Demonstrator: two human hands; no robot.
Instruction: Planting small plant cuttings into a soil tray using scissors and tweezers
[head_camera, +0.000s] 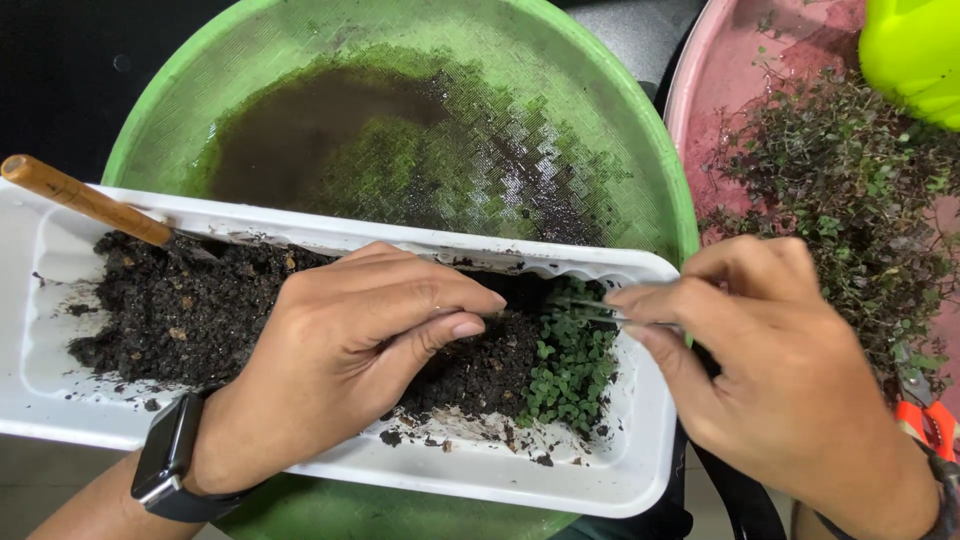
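from the left i see a wooden-handled tool (85, 200) lying aslant in the long white plastic tray (40, 400) of dark soil (190, 300). left hand (350, 350), fingers bent, empty, presses soil just left of the small green seedling clump (570, 370). right hand (790, 370) pinches thin metal tweezers (600, 312), long axis pointing left over the clump. a green basin (640, 130) sits beneath.

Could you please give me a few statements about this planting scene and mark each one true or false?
1. The right hand holds thin metal tweezers. True.
2. The white tray holds only clean water. False: it holds dark soil and small green plants.
3. The left hand wears a dark watch at the wrist. True.
4. The green sieve rests on top of the tray. False: it lies beneath it.
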